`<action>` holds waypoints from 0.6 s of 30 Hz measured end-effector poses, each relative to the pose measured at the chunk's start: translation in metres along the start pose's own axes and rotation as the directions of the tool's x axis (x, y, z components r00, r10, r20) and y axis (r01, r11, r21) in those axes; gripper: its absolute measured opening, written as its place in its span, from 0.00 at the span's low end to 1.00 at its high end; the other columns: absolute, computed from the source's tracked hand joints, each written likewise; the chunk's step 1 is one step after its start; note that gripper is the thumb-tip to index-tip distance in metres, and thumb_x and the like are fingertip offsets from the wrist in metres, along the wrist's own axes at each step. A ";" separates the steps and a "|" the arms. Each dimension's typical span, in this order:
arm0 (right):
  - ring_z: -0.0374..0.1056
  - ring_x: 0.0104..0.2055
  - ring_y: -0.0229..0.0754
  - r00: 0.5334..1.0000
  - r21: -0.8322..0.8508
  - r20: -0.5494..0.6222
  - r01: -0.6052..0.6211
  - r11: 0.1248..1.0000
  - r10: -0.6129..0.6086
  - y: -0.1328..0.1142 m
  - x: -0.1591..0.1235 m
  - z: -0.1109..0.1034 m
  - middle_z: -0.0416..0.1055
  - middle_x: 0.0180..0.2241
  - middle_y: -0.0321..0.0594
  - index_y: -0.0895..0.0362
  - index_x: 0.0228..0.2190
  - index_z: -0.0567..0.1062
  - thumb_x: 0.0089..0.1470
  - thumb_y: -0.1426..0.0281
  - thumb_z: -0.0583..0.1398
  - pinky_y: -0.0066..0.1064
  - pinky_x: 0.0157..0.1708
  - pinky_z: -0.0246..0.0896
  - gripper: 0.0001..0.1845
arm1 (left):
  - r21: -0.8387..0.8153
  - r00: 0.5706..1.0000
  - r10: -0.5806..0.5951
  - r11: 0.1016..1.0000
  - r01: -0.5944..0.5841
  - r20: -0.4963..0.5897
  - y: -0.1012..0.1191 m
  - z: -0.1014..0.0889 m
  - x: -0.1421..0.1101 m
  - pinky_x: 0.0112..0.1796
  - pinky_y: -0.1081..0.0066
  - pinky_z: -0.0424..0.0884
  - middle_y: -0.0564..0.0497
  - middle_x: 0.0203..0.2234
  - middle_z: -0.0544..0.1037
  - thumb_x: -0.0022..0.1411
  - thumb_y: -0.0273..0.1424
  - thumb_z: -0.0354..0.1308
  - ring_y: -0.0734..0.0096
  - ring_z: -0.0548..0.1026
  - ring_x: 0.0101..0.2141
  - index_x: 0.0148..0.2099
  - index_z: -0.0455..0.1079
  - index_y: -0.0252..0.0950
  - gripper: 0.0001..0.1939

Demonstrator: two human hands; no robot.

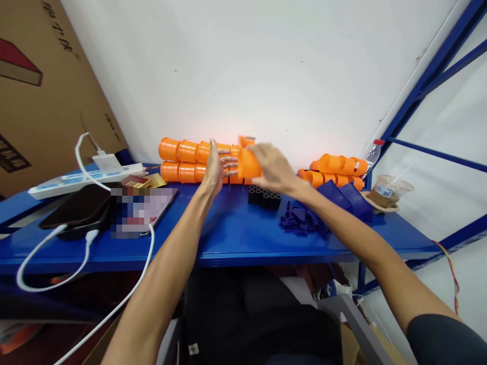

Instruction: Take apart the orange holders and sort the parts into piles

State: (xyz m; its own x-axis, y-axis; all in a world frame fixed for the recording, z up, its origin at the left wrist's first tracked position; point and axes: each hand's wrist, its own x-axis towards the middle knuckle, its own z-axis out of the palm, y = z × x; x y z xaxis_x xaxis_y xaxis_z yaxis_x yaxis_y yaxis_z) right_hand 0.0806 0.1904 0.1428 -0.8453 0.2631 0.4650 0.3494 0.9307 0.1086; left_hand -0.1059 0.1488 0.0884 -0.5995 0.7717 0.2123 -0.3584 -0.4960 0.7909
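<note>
An orange cup-like plastic piece [248, 163] is gripped in my right hand [274, 165], which is smeared a little by motion. My left hand [216, 167] stands just left of it, fingers stretched out and apart. Behind the left hand, two stacked rows of orange cups [178, 150] lie on their sides along the wall; the hands hide part of them. Below my right hand sits a block of black cylinders [264, 196]. Small dark blue plastic pieces [302, 219] are heaped beside it, with flat blue panels [346, 198] further right.
More orange cups [335, 165] lie at the right, near a red-capped bottle [375, 151] and a drink cup [388, 191]. On the left are a power strip [87, 180], a black phone [78, 205] and white cables [146, 263]. The blue shelf's front edge [247, 257] runs before me.
</note>
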 end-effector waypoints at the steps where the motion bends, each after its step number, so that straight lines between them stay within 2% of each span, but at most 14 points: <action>1: 0.59 0.63 0.63 0.996 0.027 -0.041 -0.073 0.997 0.074 0.017 0.009 -0.006 0.66 0.64 0.54 0.57 0.66 0.65 0.54 0.66 0.68 0.54 0.62 0.57 0.41 | 0.010 1.000 0.007 1.000 -0.007 -0.024 0.001 -0.002 0.001 0.27 0.68 0.76 0.49 0.22 0.75 0.63 0.65 0.57 0.62 0.79 0.25 0.40 0.69 0.40 0.31; 3: 0.61 0.61 0.63 0.979 0.091 -0.052 -0.192 0.977 0.197 0.050 0.027 -0.017 0.69 0.59 0.52 0.58 0.63 0.68 0.50 0.65 0.71 0.51 0.58 0.60 0.41 | 0.022 0.997 0.030 0.999 -0.028 -0.078 0.004 -0.004 0.003 0.26 0.68 0.75 0.49 0.21 0.75 0.64 0.65 0.55 0.64 0.77 0.23 0.40 0.68 0.40 0.31; 5: 0.66 0.54 0.58 0.961 0.170 0.073 -0.276 0.946 0.267 0.076 0.043 -0.022 0.73 0.53 0.49 0.58 0.57 0.72 0.45 0.66 0.72 0.45 0.52 0.64 0.38 | 0.024 0.992 0.052 0.998 -0.049 -0.117 0.006 -0.005 0.004 0.24 0.70 0.74 0.50 0.21 0.74 0.66 0.63 0.55 0.66 0.76 0.22 0.39 0.68 0.40 0.30; 7: 0.68 0.48 0.52 0.936 0.246 0.212 -0.330 0.911 0.282 0.090 0.056 -0.018 0.75 0.47 0.44 0.57 0.51 0.75 0.43 0.68 0.72 0.39 0.45 0.65 0.32 | 0.029 0.988 0.063 0.998 -0.059 -0.140 0.007 -0.004 0.002 0.23 0.72 0.72 0.52 0.20 0.73 0.67 0.62 0.55 0.67 0.75 0.21 0.39 0.68 0.40 0.28; 9: 0.69 0.43 0.47 0.912 0.302 0.299 -0.369 0.879 0.280 0.096 0.066 -0.010 0.76 0.43 0.41 0.56 0.47 0.75 0.41 0.70 0.71 0.36 0.39 0.65 0.28 | 0.037 0.987 0.064 0.998 -0.059 -0.148 0.008 -0.003 0.000 0.22 0.74 0.70 0.53 0.19 0.73 0.69 0.60 0.54 0.69 0.74 0.20 0.38 0.68 0.39 0.27; 12: 0.69 0.38 0.44 0.877 0.334 0.374 -0.431 0.839 0.301 0.097 0.077 0.005 0.75 0.40 0.41 0.57 0.44 0.75 0.39 0.73 0.70 0.35 0.36 0.64 0.27 | 0.046 0.987 0.063 0.997 -0.057 -0.146 0.009 -0.002 -0.003 0.21 0.76 0.69 0.54 0.19 0.72 0.71 0.57 0.52 0.72 0.72 0.19 0.37 0.68 0.39 0.26; 18: 0.71 0.40 0.46 0.860 0.353 0.392 -0.470 0.809 0.328 0.100 0.087 0.025 0.77 0.43 0.44 0.57 0.43 0.74 0.38 0.75 0.69 0.36 0.37 0.66 0.26 | 0.034 0.987 0.061 0.998 -0.057 -0.146 0.008 -0.003 -0.001 0.20 0.77 0.68 0.55 0.18 0.71 0.70 0.58 0.54 0.72 0.72 0.18 0.37 0.67 0.39 0.26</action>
State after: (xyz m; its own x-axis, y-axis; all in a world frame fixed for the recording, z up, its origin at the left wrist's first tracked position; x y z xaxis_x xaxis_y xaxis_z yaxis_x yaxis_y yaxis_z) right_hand 0.0321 0.3131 0.1716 -0.7705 0.6309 0.0913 0.5368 0.7193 -0.4409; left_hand -0.1102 0.1428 0.0926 -0.7185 0.6733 0.1743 -0.2991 -0.5255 0.7965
